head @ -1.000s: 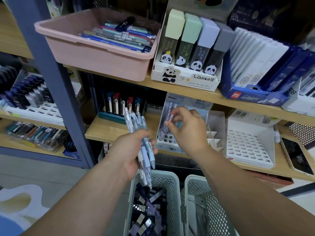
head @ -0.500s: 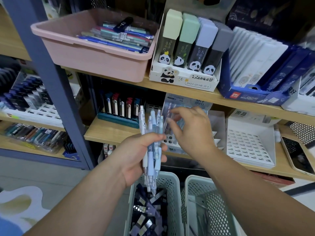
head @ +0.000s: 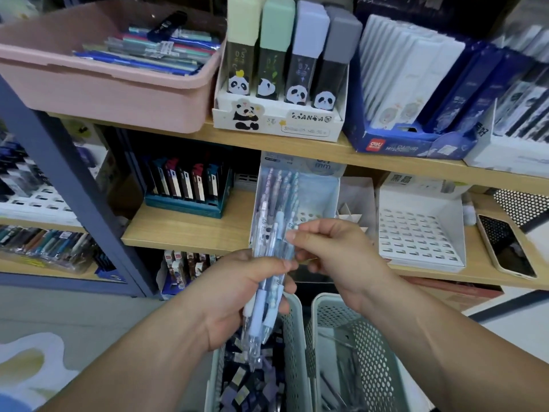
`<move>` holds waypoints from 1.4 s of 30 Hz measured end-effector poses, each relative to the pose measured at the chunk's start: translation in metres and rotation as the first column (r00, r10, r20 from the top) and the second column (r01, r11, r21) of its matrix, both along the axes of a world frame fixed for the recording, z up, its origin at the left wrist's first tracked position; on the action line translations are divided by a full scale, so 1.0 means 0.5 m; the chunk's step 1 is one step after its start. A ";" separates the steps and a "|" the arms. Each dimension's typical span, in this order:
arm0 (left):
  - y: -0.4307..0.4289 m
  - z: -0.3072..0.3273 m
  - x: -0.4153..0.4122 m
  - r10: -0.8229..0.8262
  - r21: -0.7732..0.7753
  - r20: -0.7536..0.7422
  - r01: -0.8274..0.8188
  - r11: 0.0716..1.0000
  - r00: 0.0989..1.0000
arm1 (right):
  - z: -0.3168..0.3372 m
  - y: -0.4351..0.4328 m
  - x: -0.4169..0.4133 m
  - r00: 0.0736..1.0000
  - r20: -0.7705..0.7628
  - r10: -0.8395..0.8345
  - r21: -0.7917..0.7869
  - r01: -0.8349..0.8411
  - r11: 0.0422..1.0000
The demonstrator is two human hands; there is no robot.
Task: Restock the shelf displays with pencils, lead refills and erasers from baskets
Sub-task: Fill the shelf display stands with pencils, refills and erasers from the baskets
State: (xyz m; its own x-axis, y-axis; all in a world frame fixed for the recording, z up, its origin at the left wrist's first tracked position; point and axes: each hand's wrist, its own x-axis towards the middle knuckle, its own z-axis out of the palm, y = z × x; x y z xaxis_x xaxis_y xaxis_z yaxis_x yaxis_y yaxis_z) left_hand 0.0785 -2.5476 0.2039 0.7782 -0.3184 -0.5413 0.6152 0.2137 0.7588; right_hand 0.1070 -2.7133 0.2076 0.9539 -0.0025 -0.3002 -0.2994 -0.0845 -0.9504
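My left hand (head: 237, 295) grips a bundle of pale blue and clear mechanical pencils (head: 269, 281), held upright in front of the lower shelf. My right hand (head: 335, 260) pinches the upper part of one pencil in that bundle with thumb and forefinger. Just behind stands a light blue pencil display box (head: 315, 191) with several pencils standing in its left side. Below my hands are two grey-green perforated baskets: the left basket (head: 292, 328) holds small dark packets, the right basket (head: 365, 331) holds thin items I cannot make out.
A white slotted display tray (head: 421, 236) sits right of the pencil box, a phone (head: 508, 248) beyond it. A teal box of lead refills (head: 190, 188) stands left. On the upper shelf are a pink bin (head: 104, 84) of pens and a panda eraser box (head: 279, 117).
My right hand has drawn back from the display box to the bundle and now pinches a pencil there. My left hand has swung the bundle rightward, in front of the box.
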 end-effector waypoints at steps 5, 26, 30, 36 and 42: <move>-0.017 -0.001 0.013 0.076 0.040 -0.008 -0.076 0.996 0.997 | -0.001 -0.023 0.025 0.999 -0.042 -0.029 0.114 0.034 0.993; -0.045 -0.044 0.045 0.193 0.106 -0.017 -0.190 0.976 0.981 | 0.001 -0.117 0.109 0.992 0.004 -0.126 0.238 0.121 0.964; -0.039 -0.041 0.034 0.204 0.123 -0.008 -0.202 0.972 0.979 | 0.003 -0.117 0.105 0.989 0.033 -0.143 0.234 0.132 0.963; -0.020 -0.041 0.016 0.230 0.095 0.011 -0.230 0.969 0.973 | 0.003 -0.119 0.106 0.960 0.188 -0.206 0.096 0.191 0.977; -0.013 -0.037 0.010 0.242 0.045 0.023 -0.243 0.969 0.970 | 0.003 -0.140 0.123 0.864 0.482 -0.144 -0.260 0.298 0.918</move>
State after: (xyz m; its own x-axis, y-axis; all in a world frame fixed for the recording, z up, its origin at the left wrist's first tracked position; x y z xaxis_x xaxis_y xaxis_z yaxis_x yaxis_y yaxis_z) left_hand 0.0837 -2.5540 0.1852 0.8382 -0.0934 -0.5373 0.5365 0.3186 0.7815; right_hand 0.1687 -2.7832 0.2090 0.9453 -0.2504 0.2092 0.1012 -0.3844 -0.9176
